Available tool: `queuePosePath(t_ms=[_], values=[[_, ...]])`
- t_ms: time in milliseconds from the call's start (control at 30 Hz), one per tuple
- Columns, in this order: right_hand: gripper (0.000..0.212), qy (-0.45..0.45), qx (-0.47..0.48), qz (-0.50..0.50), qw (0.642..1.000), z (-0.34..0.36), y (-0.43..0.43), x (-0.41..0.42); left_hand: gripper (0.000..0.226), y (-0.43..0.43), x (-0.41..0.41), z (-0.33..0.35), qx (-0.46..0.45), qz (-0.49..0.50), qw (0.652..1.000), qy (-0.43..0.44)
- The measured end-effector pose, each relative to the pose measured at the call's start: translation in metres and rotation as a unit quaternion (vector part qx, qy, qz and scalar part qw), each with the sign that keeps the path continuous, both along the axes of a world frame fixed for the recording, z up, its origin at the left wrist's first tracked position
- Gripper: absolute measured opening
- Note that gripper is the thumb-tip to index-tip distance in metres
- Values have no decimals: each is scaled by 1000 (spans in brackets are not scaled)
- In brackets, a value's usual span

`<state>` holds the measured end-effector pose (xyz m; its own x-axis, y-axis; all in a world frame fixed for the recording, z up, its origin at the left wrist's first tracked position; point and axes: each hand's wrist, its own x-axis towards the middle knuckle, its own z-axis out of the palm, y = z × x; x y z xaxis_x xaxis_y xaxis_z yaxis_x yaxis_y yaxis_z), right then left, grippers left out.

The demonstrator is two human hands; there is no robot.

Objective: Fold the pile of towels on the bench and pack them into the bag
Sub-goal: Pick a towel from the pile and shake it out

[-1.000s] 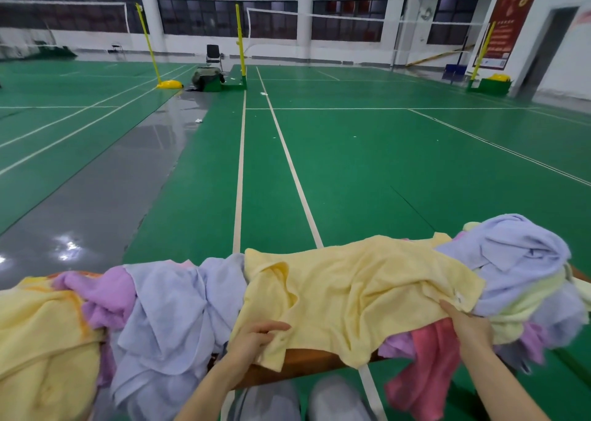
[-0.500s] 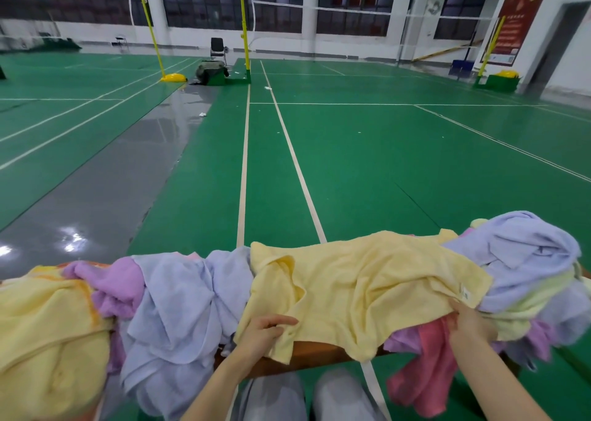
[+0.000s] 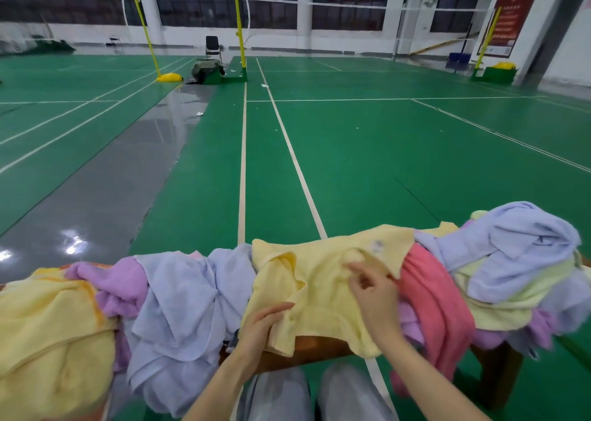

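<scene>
Left hand [image 3: 263,323] is gripping near edge of pale yellow terry towel [image 3: 323,299] on brown wooden worktop [image 3: 319,348]; right hand [image 3: 375,297] is sitting on it, blurred, can't tell its grip.

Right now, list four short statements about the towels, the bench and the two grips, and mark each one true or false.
1. The left grip holds the near edge of the yellow towel. True.
2. The pink towel hangs over the front of the bench, just right of the yellow towel. True.
3. The right grip hangs below the bench. False: it is up over the middle of the yellow towel.
4. The yellow towel is folded into a neat square. False: it lies rumpled, with uneven edges drooping over the bench.
</scene>
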<state>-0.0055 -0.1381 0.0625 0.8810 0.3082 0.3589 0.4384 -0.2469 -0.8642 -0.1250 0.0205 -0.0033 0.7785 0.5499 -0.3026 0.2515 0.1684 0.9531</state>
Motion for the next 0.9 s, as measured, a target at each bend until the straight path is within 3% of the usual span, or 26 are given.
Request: queuePosePath(t_ms=[100, 200, 300, 433, 533, 633, 900], values=[[27, -30, -101, 140, 985, -25, 25, -25, 31, -5, 4, 9, -92, 36, 994, -40], [29, -8, -105, 175, 979, -44, 35, -44, 21, -10, 9, 25, -164, 84, 981, -64], [36, 3, -91, 175, 980, -56, 36, -55, 19, -11, 5, 34, -140, 81, 985, -54], [16, -16, -99, 173, 980, -56, 30, -57, 15, -16, 3, 42, -138, 78, 986, -46], [12, -56, -121, 186, 974, -58, 26, -55, 15, -21, 7, 46, -187, 92, 977, -36], [12, -82, -139, 201, 966, -61, 26, -56, 15, -28, 11, 50, -162, 72, 984, -9], [25, 10, -123, 209, 970, -59, 19, -57, 21, -27, 10, 50, -115, 76, 990, -13]])
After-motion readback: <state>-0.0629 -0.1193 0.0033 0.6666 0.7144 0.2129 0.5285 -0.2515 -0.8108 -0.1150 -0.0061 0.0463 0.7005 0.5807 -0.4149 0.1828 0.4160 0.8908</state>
